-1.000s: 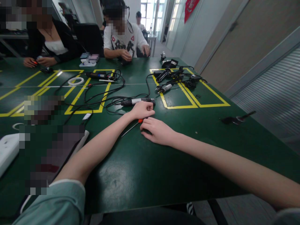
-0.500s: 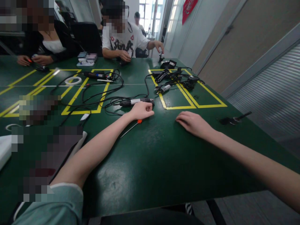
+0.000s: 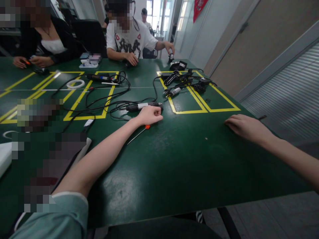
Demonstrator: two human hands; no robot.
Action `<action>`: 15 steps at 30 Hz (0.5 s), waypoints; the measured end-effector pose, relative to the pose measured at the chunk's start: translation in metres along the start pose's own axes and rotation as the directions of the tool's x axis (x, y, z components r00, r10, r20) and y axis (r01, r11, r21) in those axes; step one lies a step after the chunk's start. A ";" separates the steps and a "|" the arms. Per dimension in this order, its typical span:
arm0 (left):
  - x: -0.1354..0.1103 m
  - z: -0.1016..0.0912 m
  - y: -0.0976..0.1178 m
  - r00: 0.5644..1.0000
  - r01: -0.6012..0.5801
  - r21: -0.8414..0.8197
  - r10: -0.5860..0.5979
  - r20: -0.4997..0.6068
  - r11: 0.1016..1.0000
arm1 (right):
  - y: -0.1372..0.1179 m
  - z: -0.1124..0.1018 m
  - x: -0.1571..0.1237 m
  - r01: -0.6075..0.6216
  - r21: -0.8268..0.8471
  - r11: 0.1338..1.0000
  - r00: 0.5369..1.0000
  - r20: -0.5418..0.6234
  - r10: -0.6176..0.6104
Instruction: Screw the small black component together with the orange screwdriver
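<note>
Several slender black cables (image 3: 122,102) lie looped across the glossy dark green tabletop (image 3: 174,159); a forearm catching one could drag whatever is attached. Next comes the thin metal-shafted screwdriver with a red-orange handle (image 3: 138,134), flat on the tabletop, its handle just on the near side of the left hand (image 3: 150,115). A careless wrist could set it rolling. Beyond that hand lies the cylindrical black-and-silver corded tool (image 3: 143,106), partly covered in view, so contact is uncertain; a knuckle bump could shift it. The left hand is loosely curled, and I cannot tell whether anything sits inside. Well to the right, the right hand (image 3: 245,126) has its fingers drawn together, and I cannot tell what, if anything, they pinch. Behind it pokes a dark, narrow-ended object (image 3: 262,117), mostly hidden; reaching with it screened could knock it towards the nearby table edge.
</note>
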State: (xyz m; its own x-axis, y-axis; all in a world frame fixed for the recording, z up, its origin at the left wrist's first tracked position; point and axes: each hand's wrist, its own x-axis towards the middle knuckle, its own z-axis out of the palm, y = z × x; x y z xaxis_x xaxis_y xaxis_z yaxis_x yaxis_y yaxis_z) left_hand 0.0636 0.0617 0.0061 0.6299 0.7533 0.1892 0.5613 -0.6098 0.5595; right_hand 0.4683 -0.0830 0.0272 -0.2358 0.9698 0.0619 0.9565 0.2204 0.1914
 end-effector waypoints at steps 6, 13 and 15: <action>0.001 0.001 -0.002 1.000 -0.004 0.005 0.004 -0.005 1.000 | 0.003 -0.007 -0.004 -0.029 0.088 0.996 1.000 0.004 0.029; -0.001 0.000 0.001 1.000 -0.005 0.003 0.005 -0.009 1.000 | 0.021 -0.026 -0.008 -0.129 -0.035 0.991 0.986 0.102 0.132; -0.001 0.000 0.000 1.000 -0.010 0.005 0.010 -0.003 1.000 | 0.026 -0.029 -0.010 -0.138 -0.024 0.990 0.987 0.080 0.139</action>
State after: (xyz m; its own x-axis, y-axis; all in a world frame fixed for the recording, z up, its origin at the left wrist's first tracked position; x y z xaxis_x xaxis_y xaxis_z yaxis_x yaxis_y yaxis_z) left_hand 0.0631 0.0607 0.0063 0.6339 0.7479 0.1970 0.5580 -0.6186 0.5531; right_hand 0.4904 -0.0900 0.0597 -0.0860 0.9962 0.0097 0.9754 0.0822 0.2045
